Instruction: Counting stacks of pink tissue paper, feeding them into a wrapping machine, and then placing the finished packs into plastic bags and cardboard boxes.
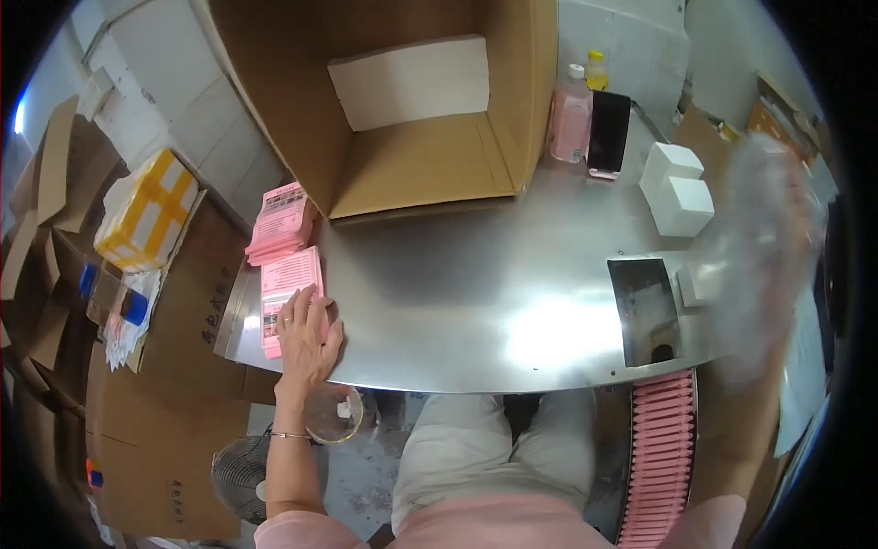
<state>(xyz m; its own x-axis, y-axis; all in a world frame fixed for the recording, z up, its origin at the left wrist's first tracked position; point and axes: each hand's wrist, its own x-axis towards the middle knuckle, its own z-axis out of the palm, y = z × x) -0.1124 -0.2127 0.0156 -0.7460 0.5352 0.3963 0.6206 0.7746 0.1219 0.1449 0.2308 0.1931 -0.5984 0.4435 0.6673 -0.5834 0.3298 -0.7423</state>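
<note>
My left hand (307, 337) lies on a stack of pink printed leaflets (291, 271) at the table's left edge, its fingers apart and slightly bent over the top sheet. A second pink leaflet pile (280, 220) sits just behind that one. Over at the far right, my right hand (797, 197) is raised and smeared by motion. A clear plastic bag (754, 265) hangs blurred along it and appears to be held. The right fingers do not show sharply.
A large open carton (430, 174) stands at the back of the metal table (439, 302). White boxes (684, 206), a phone (608, 133) and a pink bottle (572, 114) are to its right. The tabletop has a dark rectangular cut-out (643, 306). Below it runs a row of pink pieces (660, 448).
</note>
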